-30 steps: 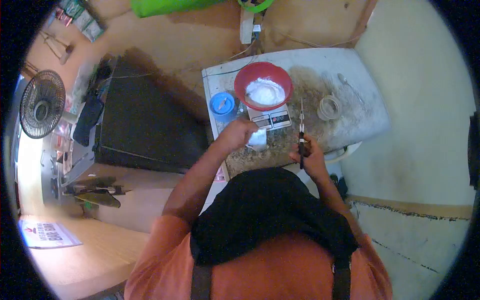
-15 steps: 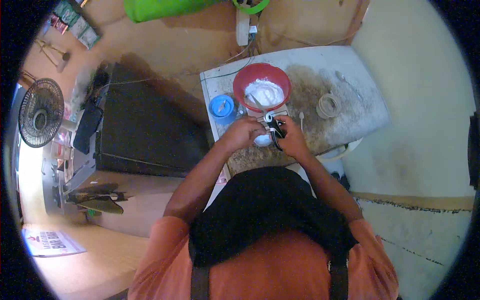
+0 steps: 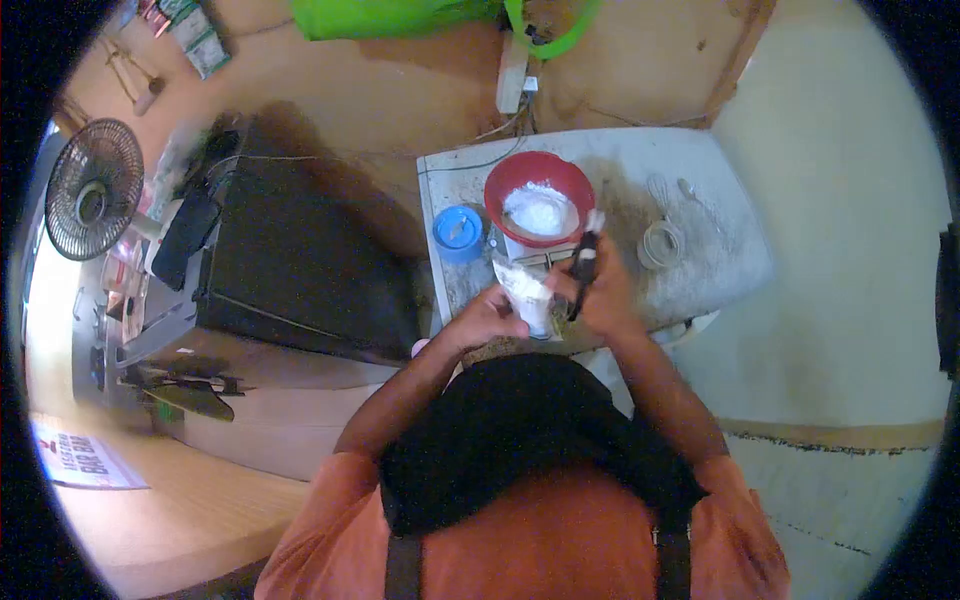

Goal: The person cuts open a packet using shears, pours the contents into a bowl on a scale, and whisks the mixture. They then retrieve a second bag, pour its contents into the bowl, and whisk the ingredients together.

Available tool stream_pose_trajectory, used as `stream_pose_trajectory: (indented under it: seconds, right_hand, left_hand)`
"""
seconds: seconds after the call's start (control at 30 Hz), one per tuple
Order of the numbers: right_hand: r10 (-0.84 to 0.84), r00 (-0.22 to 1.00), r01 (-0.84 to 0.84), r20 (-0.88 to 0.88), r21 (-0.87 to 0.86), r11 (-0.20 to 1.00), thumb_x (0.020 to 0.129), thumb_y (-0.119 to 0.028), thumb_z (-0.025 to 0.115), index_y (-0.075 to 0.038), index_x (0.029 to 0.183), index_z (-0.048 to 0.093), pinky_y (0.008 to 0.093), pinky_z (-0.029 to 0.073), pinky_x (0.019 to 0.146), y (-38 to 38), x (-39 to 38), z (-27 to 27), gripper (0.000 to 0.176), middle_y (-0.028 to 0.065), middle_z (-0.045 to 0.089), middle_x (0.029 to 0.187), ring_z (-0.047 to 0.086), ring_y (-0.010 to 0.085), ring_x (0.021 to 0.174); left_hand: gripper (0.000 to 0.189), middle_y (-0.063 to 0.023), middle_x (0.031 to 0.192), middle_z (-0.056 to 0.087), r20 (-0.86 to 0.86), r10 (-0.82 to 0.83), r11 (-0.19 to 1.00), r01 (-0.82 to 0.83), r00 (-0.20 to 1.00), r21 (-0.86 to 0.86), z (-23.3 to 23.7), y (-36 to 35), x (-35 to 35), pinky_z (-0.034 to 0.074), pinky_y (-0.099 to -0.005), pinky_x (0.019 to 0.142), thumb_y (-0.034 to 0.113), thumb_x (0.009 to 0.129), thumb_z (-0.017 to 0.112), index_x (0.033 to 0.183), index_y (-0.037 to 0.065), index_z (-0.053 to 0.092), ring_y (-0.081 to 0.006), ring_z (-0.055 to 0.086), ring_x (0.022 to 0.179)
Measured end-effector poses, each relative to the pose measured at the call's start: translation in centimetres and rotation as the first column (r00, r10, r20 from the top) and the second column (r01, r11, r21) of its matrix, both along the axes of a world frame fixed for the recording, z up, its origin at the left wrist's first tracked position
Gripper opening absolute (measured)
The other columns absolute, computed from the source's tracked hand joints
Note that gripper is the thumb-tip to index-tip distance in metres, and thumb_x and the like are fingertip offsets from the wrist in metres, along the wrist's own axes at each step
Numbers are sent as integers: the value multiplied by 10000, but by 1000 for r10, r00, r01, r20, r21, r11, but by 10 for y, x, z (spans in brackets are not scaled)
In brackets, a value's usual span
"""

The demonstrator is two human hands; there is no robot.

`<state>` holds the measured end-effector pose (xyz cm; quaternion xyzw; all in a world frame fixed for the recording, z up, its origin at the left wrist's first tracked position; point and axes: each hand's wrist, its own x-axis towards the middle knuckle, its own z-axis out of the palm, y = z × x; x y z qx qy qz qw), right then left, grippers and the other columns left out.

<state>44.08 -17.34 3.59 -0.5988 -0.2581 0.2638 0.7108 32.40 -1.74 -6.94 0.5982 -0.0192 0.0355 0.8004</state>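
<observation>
My left hand [image 3: 484, 320] is closed on a small white packet [image 3: 528, 296], held upright over the table's near edge. In my right hand [image 3: 610, 292] is a pair of black-handled scissors [image 3: 584, 268], blurred and pointing up, away from me. The fingers of this hand reach close to the packet's right side. Just beyond both hands stands a red bowl [image 3: 568, 178] with white powder [image 3: 540, 208] heaped inside. It rests on a pale, flat base [image 3: 520, 254] that looks like a kitchen scale.
Left of the bowl is a blue-lidded container [image 3: 459, 232]. On the right of the white table [image 3: 735, 250] stand a clear jar [image 3: 661, 244], a whisk [image 3: 658, 187] and a spoon [image 3: 688, 188]. A dark cabinet top [image 3: 300, 230] and a fan [image 3: 95, 190] are at left.
The scissors have moved right, away from the bowl's rim, and turned upward in my right hand. My left hand has come nearer and now holds the packet up. The view has shifted slightly.
</observation>
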Motion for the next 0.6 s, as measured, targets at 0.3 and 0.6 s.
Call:
stream_pose_trajectory:
  seconds: [0.3, 0.6]
  right_hand:
    - [193, 820, -70, 539, -241, 968, 718, -86, 782, -68, 1216, 429, 325, 503, 773, -28, 19, 74, 610, 80, 614, 997, 606, 186, 871]
    - [453, 833, -354, 318, -322, 878, 666, -91, 833, -56, 1320, 433, 294, 484, 754, -95, 38, 89, 768, 53, 596, 935, 575, 142, 857]
  left_hand:
    - [518, -55, 1058, 656, -72, 204, 966, -189, 976, 175, 120, -6, -34, 491, -297, 834, 67, 730, 781, 1190, 8, 548, -119, 617, 944]
    - [522, -85, 1082, 655, 82, 343, 934, -349, 936, 72, 138, 2, -50, 487, -320, 872, 57, 736, 773, 1194, -24, 537, -144, 622, 968]
